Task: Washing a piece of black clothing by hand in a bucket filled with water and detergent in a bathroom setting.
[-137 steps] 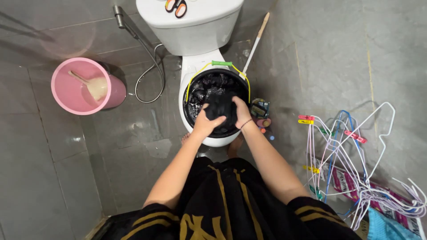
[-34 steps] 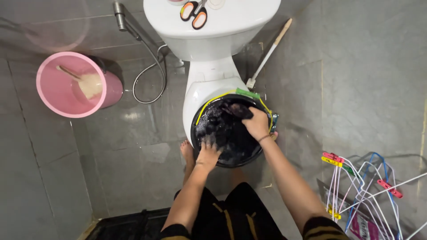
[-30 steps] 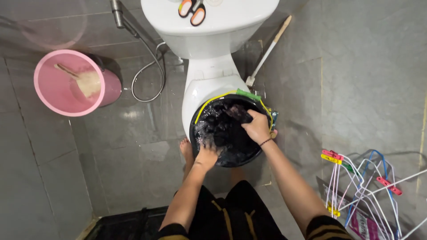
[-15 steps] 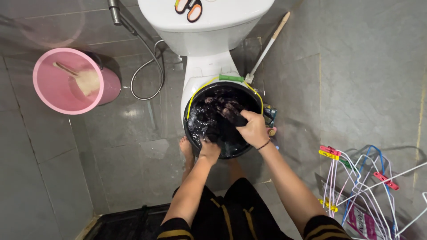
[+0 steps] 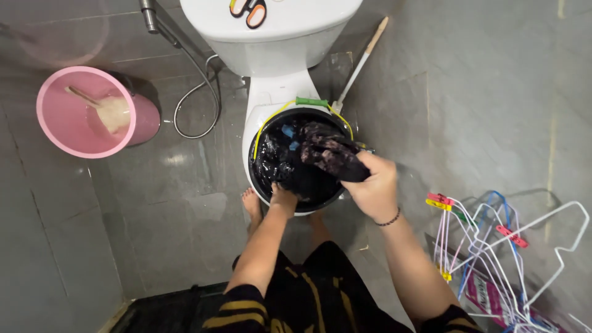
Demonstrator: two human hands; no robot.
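Note:
A black bucket [image 5: 261,185] with a yellow wire handle and green grip stands on the closed white toilet [image 5: 271,92], full of wet dark laundry. My right hand [image 5: 375,186] grips a wet dark garment [image 5: 330,154] and holds it lifted above the bucket's right rim. My left hand [image 5: 283,198] reaches into the bucket at its near edge, fingers down among the wet clothes, so I cannot see whether it grasps anything.
A pink bucket [image 5: 55,132] with a scoop sits on the tiled floor at left, beside a spray hose [image 5: 196,92]. Scissors [image 5: 248,8] lie on the cistern. A brush handle [image 5: 361,58] leans by the wall. Several wire hangers [image 5: 493,246] with pegs lie at right.
My right hand has pulled the dark garment up and toward me, out of the bucket. My left hand stays at the bucket's near edge. The view has shifted slightly.

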